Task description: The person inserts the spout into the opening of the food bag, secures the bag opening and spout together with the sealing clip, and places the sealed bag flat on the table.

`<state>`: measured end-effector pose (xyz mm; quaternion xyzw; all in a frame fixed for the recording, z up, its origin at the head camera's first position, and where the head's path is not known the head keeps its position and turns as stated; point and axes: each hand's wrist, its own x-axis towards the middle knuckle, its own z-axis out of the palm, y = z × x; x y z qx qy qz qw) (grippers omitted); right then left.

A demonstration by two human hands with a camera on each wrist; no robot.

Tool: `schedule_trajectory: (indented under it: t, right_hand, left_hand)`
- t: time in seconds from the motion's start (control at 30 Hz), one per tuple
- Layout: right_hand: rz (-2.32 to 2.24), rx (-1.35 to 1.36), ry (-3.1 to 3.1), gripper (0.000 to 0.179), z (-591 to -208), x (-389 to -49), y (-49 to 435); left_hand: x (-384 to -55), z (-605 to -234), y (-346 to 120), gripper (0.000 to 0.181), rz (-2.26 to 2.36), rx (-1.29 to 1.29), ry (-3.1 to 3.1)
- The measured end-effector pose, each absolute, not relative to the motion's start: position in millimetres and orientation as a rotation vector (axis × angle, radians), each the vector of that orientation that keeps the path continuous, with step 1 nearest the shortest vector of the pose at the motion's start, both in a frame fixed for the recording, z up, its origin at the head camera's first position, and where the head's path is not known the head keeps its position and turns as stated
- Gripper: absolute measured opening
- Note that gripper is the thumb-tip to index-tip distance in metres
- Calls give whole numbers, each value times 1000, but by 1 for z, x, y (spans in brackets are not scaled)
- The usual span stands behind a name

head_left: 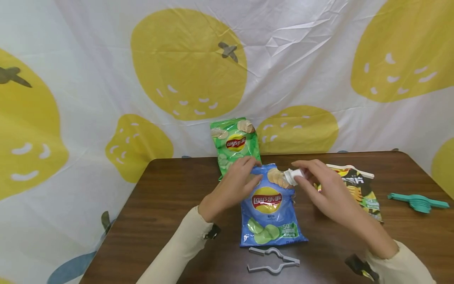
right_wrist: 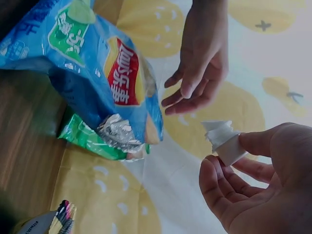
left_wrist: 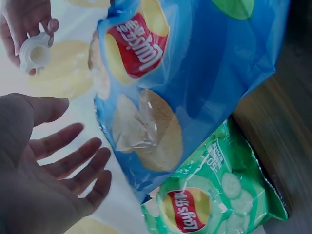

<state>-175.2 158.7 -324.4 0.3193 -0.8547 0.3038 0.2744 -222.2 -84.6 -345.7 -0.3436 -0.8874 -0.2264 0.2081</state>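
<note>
Between thumb and fingers my right hand point(head_left: 330, 189) pinches a small white plastic spout piece point(head_left: 291, 176), which shows a round, collared opening in the left wrist view. It is held at the top right of a blue Lay's chip bag point(head_left: 267, 221). The bag's upper edge is crumpled, with silvery inner foil point(right_wrist: 119, 132) showing in the right wrist view. My left hand point(head_left: 234, 183) hovers at the bag's top left, fingers spread and loosely bent, holding nothing. Just in front of the bag, a grey plastic clip point(head_left: 292, 261) lies spread on the table.
Behind the blue bag a green Lay's bag point(head_left: 244, 142) leans on the patterned cloth point(head_left: 301, 43). A black chip bag point(head_left: 370, 202) with a white strip clip point(head_left: 365, 174) lies right, beyond my right hand. Farther right is a teal clip point(head_left: 420, 204) on the brown table point(head_left: 170, 189).
</note>
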Motion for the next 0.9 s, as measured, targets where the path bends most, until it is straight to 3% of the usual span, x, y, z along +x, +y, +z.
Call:
schedule_trajectory:
  t: [0.23, 0.5, 0.9]
  right_hand:
    - [793, 793, -2323, 28, -334, -190, 166]
    - [838, 761, -2369, 26, -344, -200, 172]
    - [898, 762, -2414, 22, -343, -198, 171]
  left_hand:
    - [-237, -355, -80, 37, -683, -816, -2637]
    - [-237, -363, -82, 15, -833, -855, -2507]
    - [-220, -348, -83, 10, -961, -981, -2382]
